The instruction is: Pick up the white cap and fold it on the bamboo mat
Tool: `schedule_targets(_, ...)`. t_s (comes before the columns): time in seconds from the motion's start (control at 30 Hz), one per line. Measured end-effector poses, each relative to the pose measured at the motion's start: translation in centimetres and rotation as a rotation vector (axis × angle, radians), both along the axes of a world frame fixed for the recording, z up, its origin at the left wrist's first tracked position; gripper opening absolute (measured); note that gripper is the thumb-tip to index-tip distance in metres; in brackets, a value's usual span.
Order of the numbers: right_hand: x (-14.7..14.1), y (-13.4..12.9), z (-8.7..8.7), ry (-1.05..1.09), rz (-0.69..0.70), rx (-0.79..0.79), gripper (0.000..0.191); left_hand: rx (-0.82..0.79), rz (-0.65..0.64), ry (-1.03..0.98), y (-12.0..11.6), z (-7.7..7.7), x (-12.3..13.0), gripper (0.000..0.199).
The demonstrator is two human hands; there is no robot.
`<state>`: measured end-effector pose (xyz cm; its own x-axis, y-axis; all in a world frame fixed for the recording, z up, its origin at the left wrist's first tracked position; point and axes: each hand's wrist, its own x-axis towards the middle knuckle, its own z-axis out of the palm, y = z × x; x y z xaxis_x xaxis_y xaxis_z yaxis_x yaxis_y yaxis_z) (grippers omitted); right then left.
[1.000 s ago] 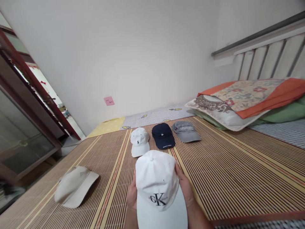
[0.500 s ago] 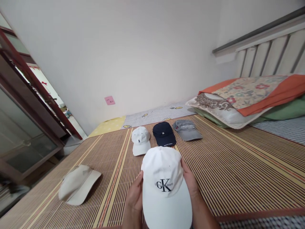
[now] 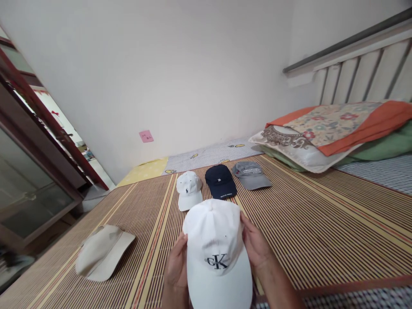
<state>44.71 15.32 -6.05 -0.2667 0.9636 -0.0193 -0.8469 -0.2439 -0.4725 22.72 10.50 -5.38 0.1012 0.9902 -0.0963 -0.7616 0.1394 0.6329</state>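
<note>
Step now: CK cap (image 3: pixel 217 240) held up & steadied betw both hands, seemingly just above the mat (image 3: pixel 315 223). Any shift from here wants both hands moving tog., light squeeze so the crown doesn't dent, brim kept level.

L hand (image 3: pixel 175 266): part-curled, at cap's 9 o'clock, thumb on the side nr the crown edge; rest of fingers mostly hidden, can't tell exact spread. R hand (image 3: pixel 259 246): also part-curled, at 3 o'clock, gripping the side, fingertips out of sight behind it. Both have hold of CK cap, nothing else seen in either.

CK cap: white, crown full & rounded w/ a few soft creases, btn on top, small eyelet, dark letters low on front, smooth curved brim pointing to 6 o'clock.

Clock centred on CK cap: white cap (image 3: pixel 189 191) at 11, navy cap (image 3: pixel 220 180) at 12, grey cap (image 3: pixel 252 176) at 1, all on mat, brims roughly nearside. Beige cap (image 3: pixel 103 253) at 9, well apart, brim twd 3-4. Pillow (image 3: pixel 299 150) approx 2, beyond mat's middle.
</note>
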Motion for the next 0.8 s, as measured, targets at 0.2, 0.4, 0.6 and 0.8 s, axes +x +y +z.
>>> schedule_targets(0.2, 1.7, -1.1, 2.1, -0.050, -0.102, 0.067, 0.037, 0.122, 0.131, 0.240, -1.4, 2.8, -1.3, 0.033)
schedule_targets(0.4, 3.6, -3.1, 4.7, -0.224, -0.174, 0.193, 0.036, 0.134, 0.262, 0.531, -3.4, 5.0, -1.3, 0.044)
schedule_targets(0.6, 4.1, -2.3, 5.1, -0.657, -0.348, 0.518, 0.015, 0.540, 0.575, 1.103, -1.4, 4.6, -0.4, 0.008)
schedule_targets(0.8, 3.5, 0.0, 0.6, -1.174, -0.335, 0.690, 0.020, 0.597, 0.601, 1.463, 1.6, 0.3, -1.1, 0.016)
